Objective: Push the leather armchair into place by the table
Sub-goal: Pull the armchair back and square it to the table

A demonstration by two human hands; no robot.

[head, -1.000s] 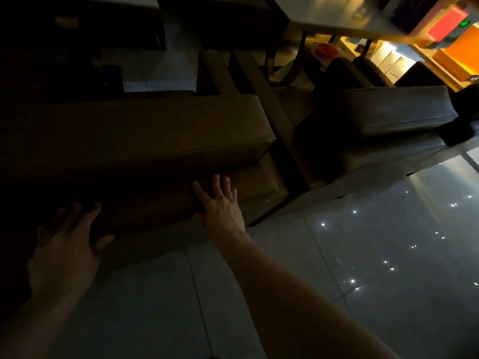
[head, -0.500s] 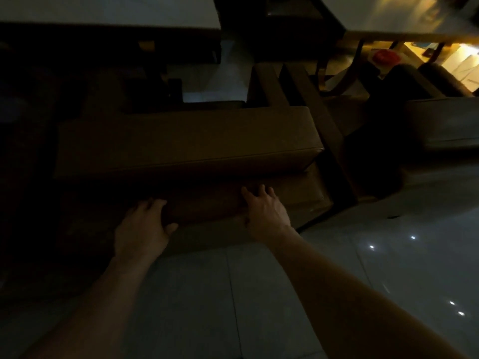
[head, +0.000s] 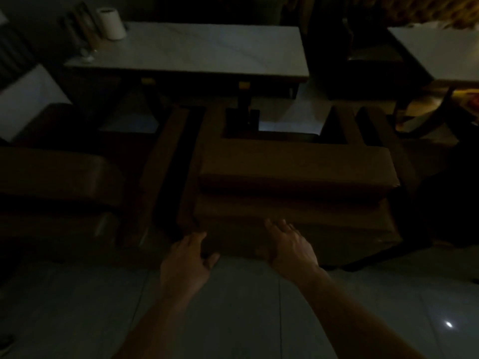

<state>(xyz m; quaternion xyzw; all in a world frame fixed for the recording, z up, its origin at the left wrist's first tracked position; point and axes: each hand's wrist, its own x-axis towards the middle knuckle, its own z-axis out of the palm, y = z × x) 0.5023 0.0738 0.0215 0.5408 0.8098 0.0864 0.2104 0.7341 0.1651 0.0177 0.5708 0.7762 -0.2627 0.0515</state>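
The leather armchair (head: 295, 177) sits at centre, arms reaching under the tabletop (head: 197, 51) at 12 o'clock. Left hand (head: 185, 263) and right hand (head: 291, 246) press flat and unclenched on its back. Uneven pushing could twist it into the neighbouring armchair (head: 59, 182) at 9 o'clock.

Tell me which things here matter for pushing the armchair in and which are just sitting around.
Part of the job: leather armchair, left hand, right hand, table.
Just around: paper roll, second armchair, other table.
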